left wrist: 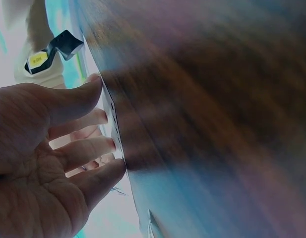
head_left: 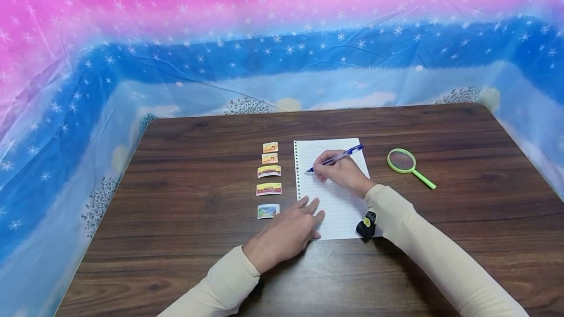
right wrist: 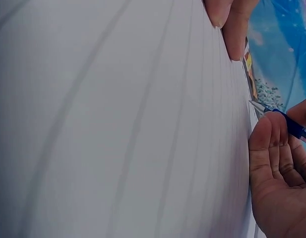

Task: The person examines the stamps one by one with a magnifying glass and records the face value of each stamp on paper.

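Lined sheet lies flat on the table, punched edge to the left; it serves as reference.

Right hand: positioned over the sheet's upper half. Its grip is closed in a pinch on a blue-capped pen, held slanted, point directed at the sheet's left margin. Contact between point and paper cannot be confirmed.

Left hand: at the sheet's lower left edge, fingers spread and resting on the paper. Its grip is relaxed and holds nothing.

Left of the sheet: five small picture cards in a column, namely two orange cards, two red-and-yellow cards and a blue-green card, the last just beside the left hand.

Right of the sheet: green magnifying glass, apart from it.

Over the sheet's lower right corner: black wrist device, yellow-labelled, at the right sleeve.
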The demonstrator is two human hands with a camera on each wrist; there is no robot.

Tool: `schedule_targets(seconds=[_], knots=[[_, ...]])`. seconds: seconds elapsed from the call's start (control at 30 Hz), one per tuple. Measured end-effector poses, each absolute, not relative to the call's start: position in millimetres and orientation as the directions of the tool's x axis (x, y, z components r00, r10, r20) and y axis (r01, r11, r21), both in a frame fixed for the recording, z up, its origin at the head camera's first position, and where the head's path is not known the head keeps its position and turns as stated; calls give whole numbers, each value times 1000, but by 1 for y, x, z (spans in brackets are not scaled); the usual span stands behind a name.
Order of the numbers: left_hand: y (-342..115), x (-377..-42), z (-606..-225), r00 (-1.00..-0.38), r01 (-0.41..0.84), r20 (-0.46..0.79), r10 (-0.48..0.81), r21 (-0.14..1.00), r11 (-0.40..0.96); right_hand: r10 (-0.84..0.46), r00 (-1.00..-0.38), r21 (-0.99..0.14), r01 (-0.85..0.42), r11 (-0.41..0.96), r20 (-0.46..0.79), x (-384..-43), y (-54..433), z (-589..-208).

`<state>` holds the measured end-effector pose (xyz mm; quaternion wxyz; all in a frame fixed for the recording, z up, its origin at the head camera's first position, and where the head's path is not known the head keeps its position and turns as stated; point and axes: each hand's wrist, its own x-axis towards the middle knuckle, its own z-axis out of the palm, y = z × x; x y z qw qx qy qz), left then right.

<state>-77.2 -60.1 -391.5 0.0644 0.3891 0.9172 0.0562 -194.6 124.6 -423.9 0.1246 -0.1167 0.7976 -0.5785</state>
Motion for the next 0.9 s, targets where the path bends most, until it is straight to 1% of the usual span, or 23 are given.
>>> schedule_targets(seconds=[0.23, 0.5, 0.9], knots=[[-61, -78, -394, -685, 712, -67, 726, 150, 686, -297, -952, -953, -18, 302, -76, -194, 124, -424], [-61, -77, -394, -692, 702, -70, 719, 170, 692, -297, -951, -957, -2, 291, -88, -194, 123, -424], [-61, -78, -394, -693, 702, -67, 718, 166, 692, -292, -954, -949, -25, 315, -72, -192, 124, -420]])
